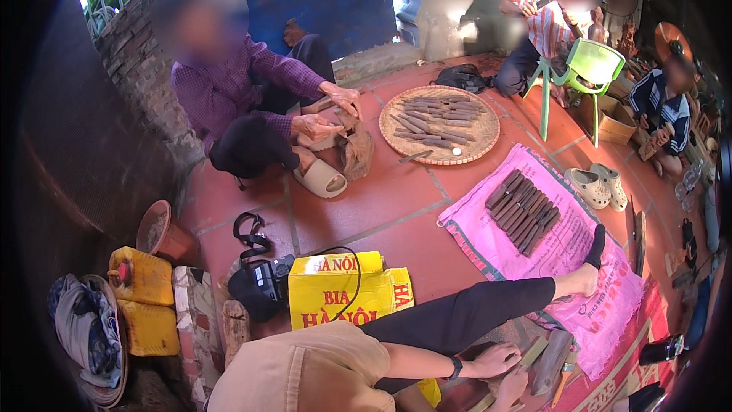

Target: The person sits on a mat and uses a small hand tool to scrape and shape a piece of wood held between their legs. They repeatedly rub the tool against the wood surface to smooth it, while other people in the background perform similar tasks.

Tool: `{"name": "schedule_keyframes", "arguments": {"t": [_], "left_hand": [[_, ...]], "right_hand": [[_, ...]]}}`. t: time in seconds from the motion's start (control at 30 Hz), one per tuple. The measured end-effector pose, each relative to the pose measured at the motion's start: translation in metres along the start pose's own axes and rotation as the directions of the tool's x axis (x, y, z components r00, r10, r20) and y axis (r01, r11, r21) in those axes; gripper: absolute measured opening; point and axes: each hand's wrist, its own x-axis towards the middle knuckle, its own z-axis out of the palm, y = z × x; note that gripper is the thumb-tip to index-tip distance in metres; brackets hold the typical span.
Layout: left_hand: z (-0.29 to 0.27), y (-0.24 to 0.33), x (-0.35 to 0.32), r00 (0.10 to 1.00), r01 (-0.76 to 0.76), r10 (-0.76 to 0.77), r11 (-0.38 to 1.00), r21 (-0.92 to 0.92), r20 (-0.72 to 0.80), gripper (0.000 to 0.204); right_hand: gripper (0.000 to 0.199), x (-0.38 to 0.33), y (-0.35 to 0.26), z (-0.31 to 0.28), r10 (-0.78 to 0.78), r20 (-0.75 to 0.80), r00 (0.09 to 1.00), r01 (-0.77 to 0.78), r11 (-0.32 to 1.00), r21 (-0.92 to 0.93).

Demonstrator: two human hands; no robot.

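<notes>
At the bottom, my left hand (494, 360), a dark band on its wrist, has its fingers curled in a pinch; what they hold, if anything, I cannot make out. Just below it, my right hand (512, 387) closes over a pale wooden strip (531, 352) that slants up between the hands. A thicker dark wood piece (550, 365) lies beside the strip. Next to that is a tool with an orange handle (563, 386). My dark-trousered leg (465, 313) stretches right, its foot on a pink woven sack (488, 229) that bears rows of dark brown sticks (524, 211).
A person in a purple checked shirt (229, 69) handles a brown piece. Near them stands a round woven tray (396, 137) of sticks. Yellow cardboard (335, 278), a camera (267, 278) and yellow jugs (145, 278) lie left. Clogs (589, 187) and a green chair (595, 61) stand right.
</notes>
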Motion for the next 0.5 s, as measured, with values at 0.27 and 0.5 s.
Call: {"name": "schedule_keyframes", "arguments": {"t": [0.27,0.5], "left_hand": [[-0.005,0.013,0.005,0.999,0.035,-0.033,0.997,-0.075,0.026,0.027],[0.001,0.003,0.002,0.999,-0.011,0.012,1.0,-0.02,0.048,0.027]], "right_hand": [[0.038,-0.004,0.0,-0.005,-0.017,-0.092,0.996,0.017,1.0,0.01],[0.038,-0.011,-0.002,-0.009,-0.047,-0.096,0.994,0.05,0.998,0.027]]}}
